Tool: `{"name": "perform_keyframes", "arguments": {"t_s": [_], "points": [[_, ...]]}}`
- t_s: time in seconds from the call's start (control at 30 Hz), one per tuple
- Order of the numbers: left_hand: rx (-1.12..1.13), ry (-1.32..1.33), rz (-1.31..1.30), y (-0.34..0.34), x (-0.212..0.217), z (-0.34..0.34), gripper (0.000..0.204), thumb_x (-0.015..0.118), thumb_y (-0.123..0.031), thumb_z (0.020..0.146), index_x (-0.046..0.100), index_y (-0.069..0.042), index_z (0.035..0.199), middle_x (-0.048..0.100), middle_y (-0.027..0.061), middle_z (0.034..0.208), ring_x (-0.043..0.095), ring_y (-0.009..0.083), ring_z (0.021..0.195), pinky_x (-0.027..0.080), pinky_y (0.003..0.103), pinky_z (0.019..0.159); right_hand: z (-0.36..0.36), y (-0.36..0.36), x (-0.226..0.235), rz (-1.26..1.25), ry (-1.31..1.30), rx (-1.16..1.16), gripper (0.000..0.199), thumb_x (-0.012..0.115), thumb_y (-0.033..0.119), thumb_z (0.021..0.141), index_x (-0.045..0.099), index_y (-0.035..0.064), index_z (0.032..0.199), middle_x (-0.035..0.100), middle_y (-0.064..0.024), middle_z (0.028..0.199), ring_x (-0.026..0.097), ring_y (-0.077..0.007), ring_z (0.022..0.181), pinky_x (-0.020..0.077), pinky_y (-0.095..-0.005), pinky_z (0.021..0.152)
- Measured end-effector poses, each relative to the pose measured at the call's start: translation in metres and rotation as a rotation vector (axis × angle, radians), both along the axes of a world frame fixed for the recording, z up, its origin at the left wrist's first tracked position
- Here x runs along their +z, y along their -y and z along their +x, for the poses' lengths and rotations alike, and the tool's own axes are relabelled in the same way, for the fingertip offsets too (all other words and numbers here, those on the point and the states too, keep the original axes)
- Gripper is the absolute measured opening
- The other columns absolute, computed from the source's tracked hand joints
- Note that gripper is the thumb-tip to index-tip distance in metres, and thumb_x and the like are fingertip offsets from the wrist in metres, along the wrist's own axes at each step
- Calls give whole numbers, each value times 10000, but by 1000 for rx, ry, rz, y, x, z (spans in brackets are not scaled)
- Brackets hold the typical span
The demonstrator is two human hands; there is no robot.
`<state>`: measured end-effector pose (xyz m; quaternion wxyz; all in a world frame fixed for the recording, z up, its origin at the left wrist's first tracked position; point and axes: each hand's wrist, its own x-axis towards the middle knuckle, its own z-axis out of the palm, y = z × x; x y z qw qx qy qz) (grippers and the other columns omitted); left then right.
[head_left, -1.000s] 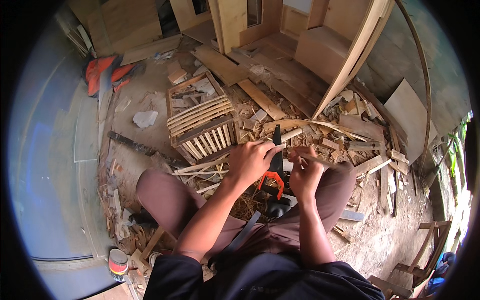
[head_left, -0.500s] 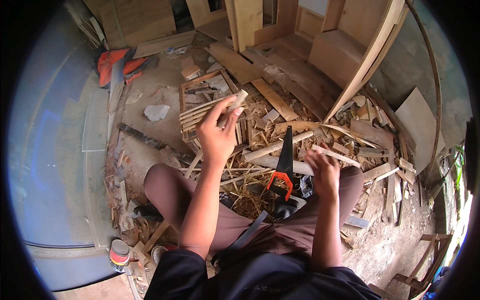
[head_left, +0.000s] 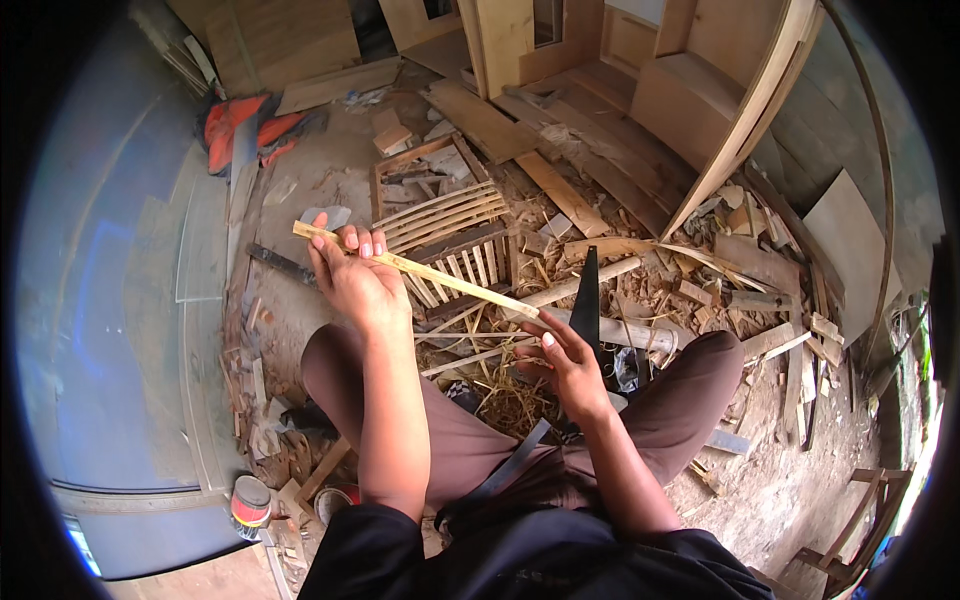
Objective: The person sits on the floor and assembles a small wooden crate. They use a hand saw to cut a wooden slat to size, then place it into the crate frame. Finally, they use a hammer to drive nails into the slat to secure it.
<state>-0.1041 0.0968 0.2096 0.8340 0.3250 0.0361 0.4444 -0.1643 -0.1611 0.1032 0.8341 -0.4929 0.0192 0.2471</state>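
Pale wood shows along the slim strip (head_left: pixel 460 286), which slants between the two hands across the near side of the slatted crate (head_left: pixel 462 241); the left hand (head_left: pixel 368 292) is closed around its upper part, while the right hand (head_left: pixel 575 375) meets the lower end with its fingertips, how firmly I cannot tell. Handling it well calls for light support near both ends, no flexing of the thin middle, and fingers kept off the dark saw blade (head_left: pixel 587 300) near the right hand.

Wooden strip (head_left: pixel 450 281): it was pale yellow
Saw blade (head_left: pixel 588 305): it was black
Trousers (head_left: pixel 465 455): they were purplish brown
Tin (head_left: pixel 250 508): its label was red and yellow
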Motion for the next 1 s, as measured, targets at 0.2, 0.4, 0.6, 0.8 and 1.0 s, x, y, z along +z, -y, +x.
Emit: {"name": "perform_keyframes", "arguments": {"t_s": [0.2,0.4,0.6,0.8,1.0], "points": [[-38,-34,-90,1,-8,3,276,421,-276,1185,531,-76,1340,478,11,819,391,130,691,394,316,701,5,3,17,151,48,-51,389,591,167,1111,541,-40,1437,715,-211,1226,753,-265,960,634,-401,904],[-169,-170,51,4,-5,3,348,489,-282,1166,563,-43,1406,651,69,996,606,166,879,528,384,843,10,3,22,148,-7,-220,198,610,114,1093,660,-47,1197,736,-148,1003,740,-225,832,639,-364,790],[-147,-353,231,-17,4,-3,340,681,-259,1081,694,27,1263,692,88,1115,642,153,865,548,346,776,30,32,19,185,48,-422,246,640,90,1072,641,-92,1238,709,-182,1031,735,-249,869,650,-370,805],[-191,-414,523,-26,-1,-12,268,703,-130,1051,695,17,1275,686,57,1019,650,149,813,553,313,724,51,56,23,249,126,-448,159,631,113,1084,646,-37,1136,732,-167,1004,761,-242,879,667,-374,809],[-254,-630,777,-26,10,-28,307,663,-144,1073,679,-19,1352,746,103,1165,710,161,977,584,300,786,73,77,41,153,257,-480,123,655,84,1059,638,-35,1085,718,-156,949,757,-240,861,666,-373,806]]}}
